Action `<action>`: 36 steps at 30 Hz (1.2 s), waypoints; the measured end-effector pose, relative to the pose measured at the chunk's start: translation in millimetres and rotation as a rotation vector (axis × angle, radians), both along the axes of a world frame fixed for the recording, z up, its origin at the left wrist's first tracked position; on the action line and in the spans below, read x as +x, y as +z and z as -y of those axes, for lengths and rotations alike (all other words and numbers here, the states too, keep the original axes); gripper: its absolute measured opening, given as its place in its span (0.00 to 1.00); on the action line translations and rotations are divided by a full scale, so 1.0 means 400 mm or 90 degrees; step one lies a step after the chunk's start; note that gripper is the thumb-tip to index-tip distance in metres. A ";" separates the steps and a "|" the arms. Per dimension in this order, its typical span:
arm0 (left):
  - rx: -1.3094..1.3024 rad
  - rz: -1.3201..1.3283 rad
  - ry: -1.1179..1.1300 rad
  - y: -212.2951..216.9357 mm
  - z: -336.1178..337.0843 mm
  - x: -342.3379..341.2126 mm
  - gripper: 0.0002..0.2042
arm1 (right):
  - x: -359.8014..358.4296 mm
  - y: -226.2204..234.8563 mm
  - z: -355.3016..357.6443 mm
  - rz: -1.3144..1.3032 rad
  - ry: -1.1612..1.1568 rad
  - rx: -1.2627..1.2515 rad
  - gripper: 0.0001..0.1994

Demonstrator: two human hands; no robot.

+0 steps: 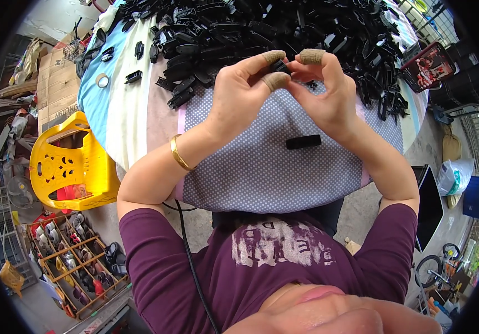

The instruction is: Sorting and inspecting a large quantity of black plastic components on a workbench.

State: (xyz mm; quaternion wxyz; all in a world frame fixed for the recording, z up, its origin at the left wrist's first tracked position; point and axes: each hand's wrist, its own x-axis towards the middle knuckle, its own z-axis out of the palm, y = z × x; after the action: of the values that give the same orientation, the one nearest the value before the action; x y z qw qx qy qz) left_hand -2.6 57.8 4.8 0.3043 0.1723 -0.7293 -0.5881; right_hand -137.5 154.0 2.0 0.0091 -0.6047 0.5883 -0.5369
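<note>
My left hand (238, 99) pinches a small black plastic piece (279, 67) between thumb and forefinger, both wrapped in tan tape. My right hand (328, 99), with tape on its forefinger, closes on the other end of that piece. The fingers partly hide it, so its exact kind cannot be made out. Both hands are raised over a grey dotted cloth (262, 172), fingertips nearly meeting. Below them a single black oblong piece (303, 142) lies on the cloth. Just beyond, a large pile of similar black plastic pieces (262, 28) covers the table's far part.
On the striped table cover (120, 119) at left are a tape roll (102, 80) and a few loose black pieces (133, 77). A yellow plastic chair (97, 172) stands close on the left. A black cable (189, 256) hangs before my shirt. Shoe racks (64, 261) stand lower left.
</note>
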 end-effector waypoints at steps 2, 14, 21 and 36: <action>0.023 -0.020 -0.008 0.005 0.008 -0.001 0.16 | 0.001 0.002 0.004 -0.007 -0.032 0.011 0.18; 0.060 -0.126 -0.153 -0.003 0.051 0.005 0.12 | -0.022 -0.022 -0.003 0.020 0.124 0.220 0.12; -0.141 0.271 -0.233 0.062 0.033 0.025 0.17 | -0.157 0.030 -0.005 -0.277 0.129 0.217 0.17; -0.795 0.223 0.136 -0.019 0.136 -0.021 0.14 | -0.123 0.007 -0.014 -0.544 -0.099 0.324 0.05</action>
State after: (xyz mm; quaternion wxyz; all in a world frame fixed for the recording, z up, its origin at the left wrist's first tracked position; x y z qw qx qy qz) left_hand -10.9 3.2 -2.6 0.2804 0.1277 -0.9512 0.0161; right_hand -186.5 159.6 4.9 -0.1256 -0.7032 0.6952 -0.0802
